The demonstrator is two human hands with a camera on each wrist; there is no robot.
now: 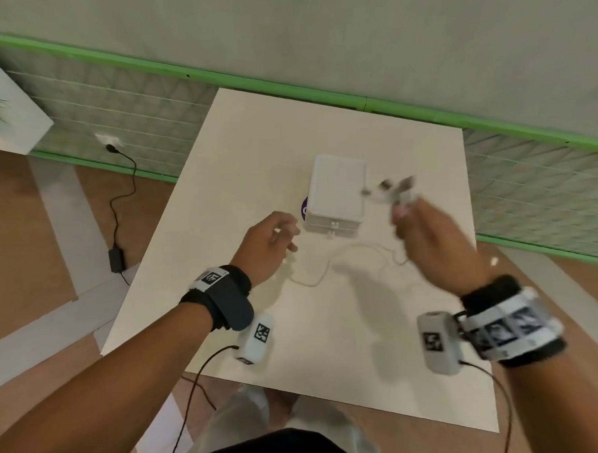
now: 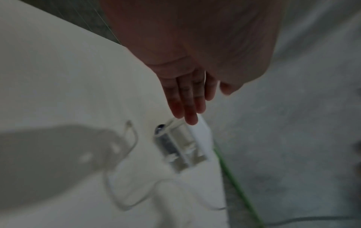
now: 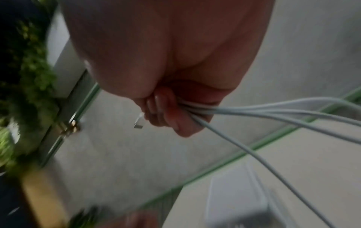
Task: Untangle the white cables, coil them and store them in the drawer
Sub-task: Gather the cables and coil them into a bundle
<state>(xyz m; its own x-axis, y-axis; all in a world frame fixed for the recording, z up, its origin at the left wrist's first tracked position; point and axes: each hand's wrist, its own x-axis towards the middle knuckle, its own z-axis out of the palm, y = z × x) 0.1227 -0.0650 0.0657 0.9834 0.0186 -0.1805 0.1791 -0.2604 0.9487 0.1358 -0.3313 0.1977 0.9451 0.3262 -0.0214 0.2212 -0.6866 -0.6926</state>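
A small white drawer box stands shut in the middle of the white table. My right hand, raised beside the box's right side, grips a bunch of white cables. Their blurred plugs stick out above the fist. One white cable trails in loops over the table between both hands. My left hand hovers left of the box front, fingers straight. A thin white strand shows beside them; whether it is held is unclear. The left wrist view shows the box and the looped cable.
A purple sticker peeks out from under the box's left side. On the wooden floor to the left lie a black adapter and its cord. A green-railed wall runs behind the table. A white planter stands far left.
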